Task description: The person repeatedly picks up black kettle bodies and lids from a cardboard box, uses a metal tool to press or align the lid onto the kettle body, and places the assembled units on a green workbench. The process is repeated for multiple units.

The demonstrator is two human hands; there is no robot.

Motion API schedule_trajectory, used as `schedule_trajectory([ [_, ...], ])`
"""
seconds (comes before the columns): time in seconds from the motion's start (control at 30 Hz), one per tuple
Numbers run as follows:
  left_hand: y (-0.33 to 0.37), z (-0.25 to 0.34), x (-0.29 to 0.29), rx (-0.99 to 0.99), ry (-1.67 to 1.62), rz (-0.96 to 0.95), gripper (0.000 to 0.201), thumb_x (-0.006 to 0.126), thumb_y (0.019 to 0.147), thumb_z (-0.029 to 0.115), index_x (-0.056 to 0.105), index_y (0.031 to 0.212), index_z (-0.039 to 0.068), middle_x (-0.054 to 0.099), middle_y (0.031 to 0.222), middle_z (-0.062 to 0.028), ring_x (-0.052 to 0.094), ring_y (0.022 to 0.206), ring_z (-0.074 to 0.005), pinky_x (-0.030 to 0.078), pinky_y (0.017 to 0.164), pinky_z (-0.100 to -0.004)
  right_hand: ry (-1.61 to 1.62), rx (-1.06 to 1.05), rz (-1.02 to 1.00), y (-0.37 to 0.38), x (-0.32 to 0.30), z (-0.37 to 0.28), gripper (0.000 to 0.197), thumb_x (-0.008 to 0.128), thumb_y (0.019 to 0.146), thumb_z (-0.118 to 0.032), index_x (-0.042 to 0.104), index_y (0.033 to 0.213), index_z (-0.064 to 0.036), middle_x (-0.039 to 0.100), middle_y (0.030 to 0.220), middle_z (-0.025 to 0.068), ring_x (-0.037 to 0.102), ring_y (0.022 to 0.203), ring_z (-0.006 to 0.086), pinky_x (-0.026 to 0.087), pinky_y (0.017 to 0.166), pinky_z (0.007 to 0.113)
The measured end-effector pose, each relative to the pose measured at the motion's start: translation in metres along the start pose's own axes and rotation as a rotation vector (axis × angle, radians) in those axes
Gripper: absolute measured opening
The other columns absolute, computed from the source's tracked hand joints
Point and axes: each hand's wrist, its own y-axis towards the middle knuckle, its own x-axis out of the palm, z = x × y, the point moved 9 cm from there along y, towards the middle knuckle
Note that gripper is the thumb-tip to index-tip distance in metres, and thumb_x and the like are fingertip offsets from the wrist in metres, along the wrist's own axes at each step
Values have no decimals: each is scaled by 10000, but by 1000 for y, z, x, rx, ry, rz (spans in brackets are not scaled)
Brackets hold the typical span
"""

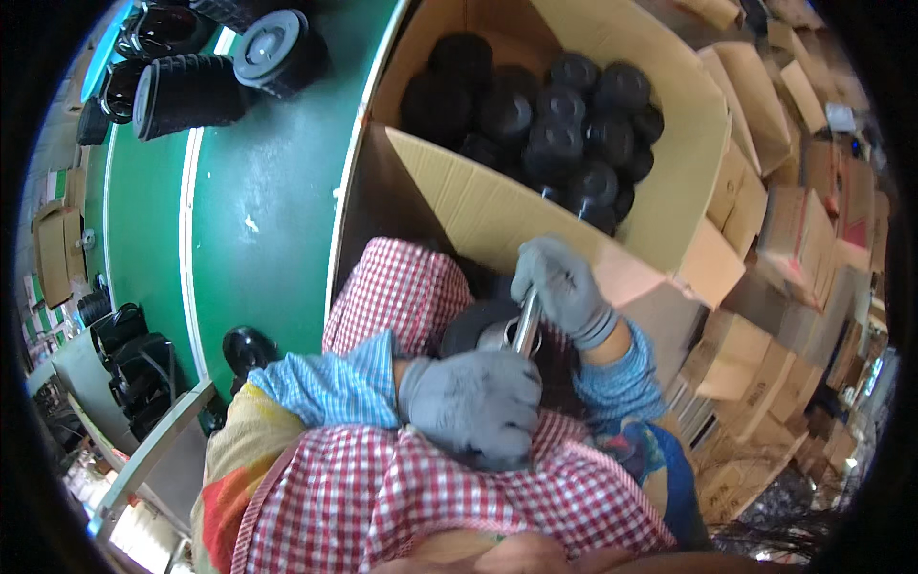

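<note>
Wearing a red-checked apron (382, 502), running off the bottom edge. Having a green table (273, 201) at left and a big box (469, 191) ahead, holding dark round things (557, 136) too dim to tell apart. Curling the left hand (470, 402) into a fist, hiding its fingertips and leaving its hold impossible to tell. Over a half-hidden black round piece (465, 330), wrapping the right hand's (564, 287) bent fingers round a metal rod (525, 333).

A shiny silver rod (525, 329) slants in front of a round black part (465, 329).
</note>
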Motion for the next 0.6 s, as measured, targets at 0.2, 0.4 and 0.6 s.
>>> schedule_trajectory([
  [0.2,-25,-8,-35,13,-599,210,289,729,876,83,570,636,77,569,625,-56,605,644,-243,504,904,-511,-552,-64,43,-54,-26,-55,417,716,900,-496,646,789,-100,617,713,73,605,648,275,474,613,383],
  [0.4,-6,0,-45,-334,-168,86,106,703,893,102,644,896,15,660,863,-117,662,878,-303,489,970,-483,-560,-125,-48,-31,-25,-43,530,725,817,-630,643,806,-107,615,755,88,622,704,309,473,635,419],
  [0.6,3,8,-29,-1111,683,-374,659,648,931,218,386,1464,-69,656,1044,-233,690,873,-367,562,737,-477,-504,90,-196,-11,-14,-32,607,720,787,-683,692,804,-77,662,768,124,641,734,318,471,645,407],
])
